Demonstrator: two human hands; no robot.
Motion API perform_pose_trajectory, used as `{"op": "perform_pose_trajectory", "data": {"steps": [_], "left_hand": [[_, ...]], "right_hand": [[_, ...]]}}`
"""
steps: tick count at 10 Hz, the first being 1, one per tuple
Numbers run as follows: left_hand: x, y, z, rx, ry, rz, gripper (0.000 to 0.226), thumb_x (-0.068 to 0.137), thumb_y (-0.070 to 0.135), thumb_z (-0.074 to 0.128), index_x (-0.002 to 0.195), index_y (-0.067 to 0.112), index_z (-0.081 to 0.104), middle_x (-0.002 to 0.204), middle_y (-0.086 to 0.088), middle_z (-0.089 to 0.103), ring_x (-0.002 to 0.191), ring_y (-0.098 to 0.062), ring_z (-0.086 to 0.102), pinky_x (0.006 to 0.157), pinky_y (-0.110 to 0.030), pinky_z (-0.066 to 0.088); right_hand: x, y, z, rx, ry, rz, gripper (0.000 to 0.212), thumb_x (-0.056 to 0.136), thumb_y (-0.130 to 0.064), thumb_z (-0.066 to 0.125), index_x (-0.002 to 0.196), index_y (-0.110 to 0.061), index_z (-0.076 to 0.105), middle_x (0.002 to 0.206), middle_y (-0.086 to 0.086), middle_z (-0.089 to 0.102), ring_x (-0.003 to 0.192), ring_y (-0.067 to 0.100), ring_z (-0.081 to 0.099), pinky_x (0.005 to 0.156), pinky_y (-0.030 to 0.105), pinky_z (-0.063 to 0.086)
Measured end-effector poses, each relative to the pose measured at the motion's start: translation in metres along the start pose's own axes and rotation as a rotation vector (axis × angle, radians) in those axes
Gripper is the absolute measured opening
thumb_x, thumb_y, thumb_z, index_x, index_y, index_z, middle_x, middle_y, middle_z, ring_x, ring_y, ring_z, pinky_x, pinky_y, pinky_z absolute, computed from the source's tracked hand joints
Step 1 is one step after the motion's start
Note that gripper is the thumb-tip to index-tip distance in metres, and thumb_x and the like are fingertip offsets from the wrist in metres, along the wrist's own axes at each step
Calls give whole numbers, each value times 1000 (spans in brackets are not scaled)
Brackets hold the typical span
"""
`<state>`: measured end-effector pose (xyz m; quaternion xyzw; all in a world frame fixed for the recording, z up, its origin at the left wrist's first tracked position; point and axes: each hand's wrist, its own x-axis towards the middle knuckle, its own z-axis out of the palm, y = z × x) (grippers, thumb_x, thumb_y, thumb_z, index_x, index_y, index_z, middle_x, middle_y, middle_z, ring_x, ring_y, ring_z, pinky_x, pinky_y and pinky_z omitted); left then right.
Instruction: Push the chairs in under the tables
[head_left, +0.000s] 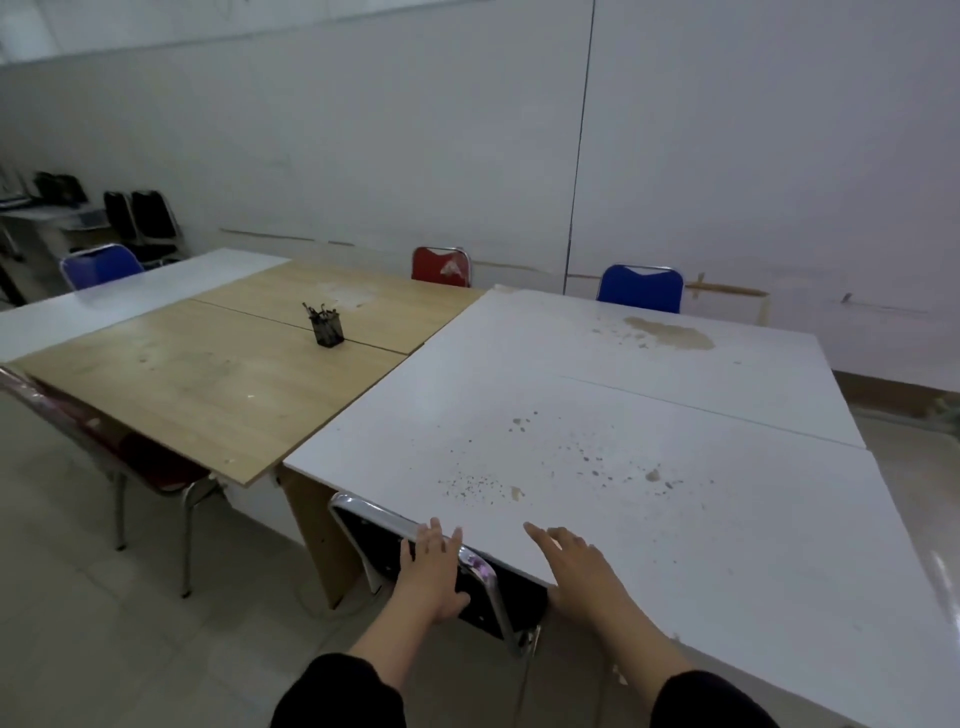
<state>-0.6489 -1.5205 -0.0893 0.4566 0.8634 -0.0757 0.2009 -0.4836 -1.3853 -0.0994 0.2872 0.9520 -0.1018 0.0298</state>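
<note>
The black chair (415, 566) stands at the near edge of the white table (649, 493), its chrome-framed back touching or all but touching the tabletop edge, so the step in hand is judged to be nearly finished. To be done well, the last push should be given squarely through the top rail, with both palms level, so that the chair goes straight in and does not twist against the table leg (317, 540) just beside it. Fingers should be kept clear of the gap between rail and tabletop, where they could be pinched.

The left hand (431, 571) is laid flat on the chair back, fingers spread and extended, pressing without gripping. The right hand (576, 566) is held open over the table's edge, fingers loose and stretched forward, nothing grasped; whether it rests on the surface cannot be told. Both forearms are reached forward from dark sleeves.

A red chair (145, 457) at the wooden table (218, 384) to the left is seen pulled out at an angle, and appears to be left to do.
</note>
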Motion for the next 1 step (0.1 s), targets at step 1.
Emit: {"op": "perform_pose_trajectory", "data": {"steps": [1], "left_hand": [[1, 21, -18, 18, 128, 39, 82, 94, 42, 44, 147, 16, -14, 153, -19, -23, 141, -36, -18, 115, -53, -2]], "right_hand": [[2, 8, -21, -20, 29, -38, 82, 88, -7, 52, 149, -31, 4, 154, 7, 23, 137, 29, 26, 109, 44, 28]]}}
